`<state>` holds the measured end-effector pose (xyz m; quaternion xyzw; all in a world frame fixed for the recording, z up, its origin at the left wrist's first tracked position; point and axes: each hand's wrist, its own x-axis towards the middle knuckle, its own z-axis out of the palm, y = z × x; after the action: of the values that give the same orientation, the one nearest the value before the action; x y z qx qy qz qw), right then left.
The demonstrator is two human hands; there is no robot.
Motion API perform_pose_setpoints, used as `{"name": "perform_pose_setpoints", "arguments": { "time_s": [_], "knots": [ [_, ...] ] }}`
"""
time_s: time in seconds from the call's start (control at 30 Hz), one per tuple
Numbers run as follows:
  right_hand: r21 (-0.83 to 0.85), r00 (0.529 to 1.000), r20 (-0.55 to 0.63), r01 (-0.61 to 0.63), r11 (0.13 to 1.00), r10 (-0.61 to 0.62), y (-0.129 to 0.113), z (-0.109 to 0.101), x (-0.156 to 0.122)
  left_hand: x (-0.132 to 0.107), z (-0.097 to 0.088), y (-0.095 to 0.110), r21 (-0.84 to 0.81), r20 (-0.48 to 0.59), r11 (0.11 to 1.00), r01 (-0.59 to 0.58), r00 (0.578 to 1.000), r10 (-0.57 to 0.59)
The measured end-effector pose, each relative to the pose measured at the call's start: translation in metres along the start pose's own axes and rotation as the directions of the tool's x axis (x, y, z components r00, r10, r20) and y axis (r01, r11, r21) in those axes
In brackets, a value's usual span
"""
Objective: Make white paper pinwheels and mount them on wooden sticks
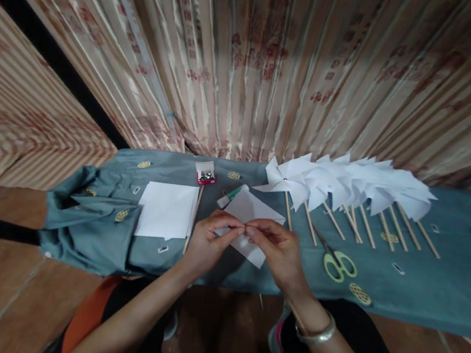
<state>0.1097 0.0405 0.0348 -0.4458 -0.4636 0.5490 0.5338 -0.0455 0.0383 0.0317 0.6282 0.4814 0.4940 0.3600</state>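
Both my hands meet over a white paper square (252, 209) that lies on the blue-grey cloth (423, 290) of the table. My left hand (210, 238) pinches the paper's near part with closed fingers. My right hand (277, 249), with a silver bangle on its wrist, pinches the same paper right beside the left. A thin wooden stick (194, 217) lies just left of my left hand.
A stack of white paper squares (166, 210) lies to the left. A small red box of pins (206, 175) and a green-capped glue stick (230, 195) sit behind. Several finished white pinwheels on sticks (350, 186) line the right, with green-handled scissors (338, 263) before them.
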Motion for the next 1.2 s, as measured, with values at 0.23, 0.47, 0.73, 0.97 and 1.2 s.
{"name": "perform_pose_setpoints", "arguments": {
  "time_s": [0.23,0.47,0.73,0.97,1.2],
  "knots": [
    [0.021,0.988,-0.14,-0.064,0.998,0.067,0.006,-0.05,0.022,-0.014,0.007,-0.019,0.298,0.346,0.914,-0.276,0.924,0.166],
    [0.082,0.977,-0.097,-0.18,0.98,0.188,0.004,-0.071,0.022,-0.03,0.018,-0.037,0.517,0.548,0.664,-0.54,0.805,0.228],
    [0.061,0.976,-0.036,-0.214,0.975,0.217,0.005,-0.071,0.018,-0.027,0.021,-0.042,0.54,0.613,0.467,-0.7,0.707,0.352],
    [-0.039,0.988,-0.025,-0.155,0.987,0.154,0.021,-0.066,0.021,-0.029,0.02,-0.04,0.542,0.589,0.467,-0.699,0.712,0.383],
    [-0.297,0.981,0.194,0.072,0.952,-0.014,0.032,-0.002,0.029,-0.038,0.023,-0.037,0.541,0.607,0.48,-0.691,0.716,0.346]
  ]
}}
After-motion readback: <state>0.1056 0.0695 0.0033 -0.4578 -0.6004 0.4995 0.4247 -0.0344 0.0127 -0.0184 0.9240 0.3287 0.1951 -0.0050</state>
